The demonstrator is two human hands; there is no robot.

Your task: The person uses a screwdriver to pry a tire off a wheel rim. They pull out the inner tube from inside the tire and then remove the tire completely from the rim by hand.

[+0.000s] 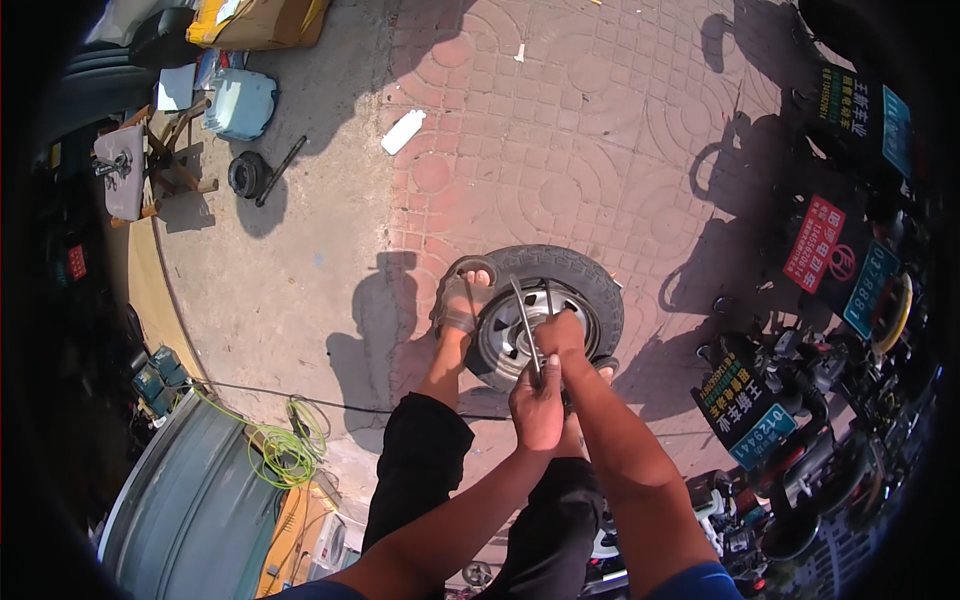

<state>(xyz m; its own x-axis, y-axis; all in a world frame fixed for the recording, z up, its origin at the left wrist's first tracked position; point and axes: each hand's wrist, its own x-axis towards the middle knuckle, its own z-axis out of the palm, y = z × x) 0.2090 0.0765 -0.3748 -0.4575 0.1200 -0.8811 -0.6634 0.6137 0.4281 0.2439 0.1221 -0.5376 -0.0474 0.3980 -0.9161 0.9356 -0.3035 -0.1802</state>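
Note:
A small black tyre (603,290) on a silver wheel rim (492,338) lies flat on the paving in front of me. My left hand (538,412) is wrapped round a long metal tyre lever (526,318), which slants up across the rim to its far side. Just beyond it, my right hand (562,335) is closed in a fist over the rim, around a second, darker metal bar (548,296). That bar's lower end is hidden by the fist. My left foot, in a sandal (462,318), presses on the tyre's left side. The other foot shows partly at its right.
Parked motorbikes and scooters with signs (735,400) line the right side. A white bottle (403,132) lies ahead. At far left are a wooden stool (180,165), a light-blue container (240,103) and a black ring-shaped part (247,174). A green hose (285,455) coils at lower left.

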